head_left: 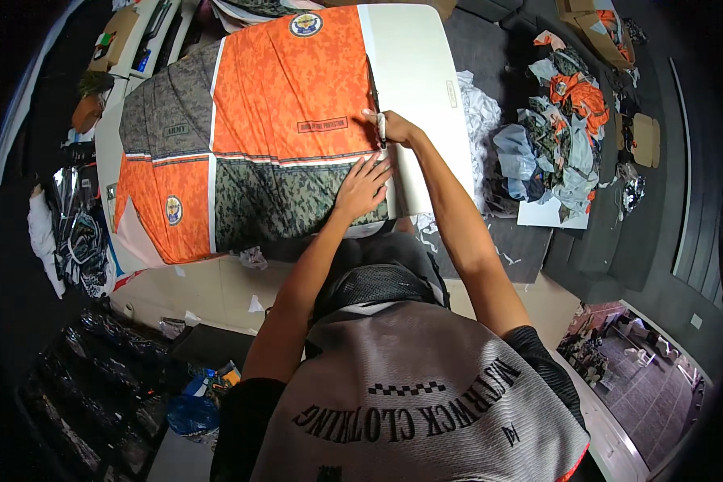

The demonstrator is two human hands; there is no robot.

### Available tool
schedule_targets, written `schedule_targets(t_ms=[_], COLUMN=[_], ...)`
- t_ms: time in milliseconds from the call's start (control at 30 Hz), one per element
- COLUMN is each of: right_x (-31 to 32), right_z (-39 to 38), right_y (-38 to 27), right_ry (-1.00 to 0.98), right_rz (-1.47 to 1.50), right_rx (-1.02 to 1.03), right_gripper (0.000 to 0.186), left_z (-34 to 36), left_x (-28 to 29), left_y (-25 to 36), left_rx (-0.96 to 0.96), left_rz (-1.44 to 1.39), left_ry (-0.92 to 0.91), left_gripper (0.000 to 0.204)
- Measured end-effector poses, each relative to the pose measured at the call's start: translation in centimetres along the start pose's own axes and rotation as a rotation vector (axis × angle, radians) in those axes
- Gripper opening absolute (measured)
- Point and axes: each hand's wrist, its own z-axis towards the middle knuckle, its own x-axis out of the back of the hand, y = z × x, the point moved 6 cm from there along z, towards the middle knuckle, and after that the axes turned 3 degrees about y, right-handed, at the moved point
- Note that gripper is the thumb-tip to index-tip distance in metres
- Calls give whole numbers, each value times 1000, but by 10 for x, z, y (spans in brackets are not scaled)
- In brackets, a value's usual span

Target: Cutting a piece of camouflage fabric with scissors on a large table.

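A printed fabric sheet (285,88) in orange and grey-green camouflage lies spread over the white table. White bands divide it into panels, and round emblems are printed on it. My right hand (395,128) is closed around a pair of dark scissors (373,90) at the fabric's right edge. The blades point away from me along that edge; whether they are apart is too small to tell. Just below and to the left, my left hand (363,189) lies flat on the green camouflage panel, fingers spread, holding nothing.
Bare white tabletop (418,64) shows right of the fabric. White scraps (478,112) lie beyond the table's right side, beside a heap of camouflage and orange cloth pieces (566,120). A cardboard box (598,28) stands far right. Black plastic (88,386) lies at lower left.
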Motion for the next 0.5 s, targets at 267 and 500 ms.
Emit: schedule_targets(t_ms=[267,500], right_x=[1,7], right_z=[12,19], right_y=[1,-11], right_ry=[-23,-14], right_rz=[97,103], right_rx=[-40,-15], right_gripper=[59,58], left_z=[0,-2], left_x=[4,0], left_y=[1,2], left_rx=[10,0], left_rz=[5,10], left_ry=[-21,-32], left_gripper=[41,42])
